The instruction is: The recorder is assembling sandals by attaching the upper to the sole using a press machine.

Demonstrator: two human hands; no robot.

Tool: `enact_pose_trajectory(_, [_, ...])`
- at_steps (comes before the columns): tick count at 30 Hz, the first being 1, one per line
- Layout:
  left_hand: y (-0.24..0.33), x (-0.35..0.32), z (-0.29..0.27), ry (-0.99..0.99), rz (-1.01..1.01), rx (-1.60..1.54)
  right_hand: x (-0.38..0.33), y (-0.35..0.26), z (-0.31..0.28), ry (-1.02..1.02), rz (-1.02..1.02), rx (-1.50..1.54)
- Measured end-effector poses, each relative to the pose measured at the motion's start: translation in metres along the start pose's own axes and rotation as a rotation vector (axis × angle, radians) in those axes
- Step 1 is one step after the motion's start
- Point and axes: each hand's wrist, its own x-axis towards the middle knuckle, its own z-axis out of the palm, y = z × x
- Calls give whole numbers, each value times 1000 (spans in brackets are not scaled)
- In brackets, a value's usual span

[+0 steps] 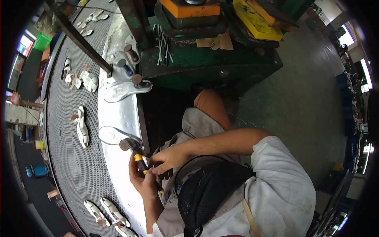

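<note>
Yellow-black tool (139, 161) grasped in left hand (143, 184), long axis slanted forward-left; right hand (171, 158) just beside, hold cannot be told.

We lose part of the black-and-yellow tool (138, 157) behind the left hand (143, 184); below the tool, our view crops a white sandal (125, 230).

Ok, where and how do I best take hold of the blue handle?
Take the blue handle by its shaft, just under the wider round cap, which should help stop it slipping. I'd come from above and the left, over the mesh belt: it stands up, with one brown handle beyond it and another nearer, both to its right.
</note>
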Motion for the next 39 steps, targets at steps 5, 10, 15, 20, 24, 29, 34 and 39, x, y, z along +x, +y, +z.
enact_pose_trajectory(5, [30,35,71,-223,98,-72,-93,-5,-5,827,-241,-620])
enact_pose_trajectory(10, [43,39,154,-426,127,-156,-133,0,-11,961,-561,-469])
enact_pose_trajectory(15, [34,64,176,-823,244,248,-171,6,-26,1171,-562,169])
enact_pose_trajectory(20, [60,56,159,-1172,455,315,-238,-16,-72,1752,-551,-61])
enact_pose_trajectory(24, [43,59,108,-1199,252,501,-359,-51,-159,2117,-175,-475])
enact_pose_trajectory(29, [15,55,53,-936,104,525,-381,-115,-232,2049,605,-1374])
enact_pose_trajectory(34, [-5,38,7,-767,-25,477,-454,-65,-294,1762,-128,-540])
enact_pose_trajectory(39, [-23,25,-22,-767,33,327,-651,-44,-327,1688,-476,226])
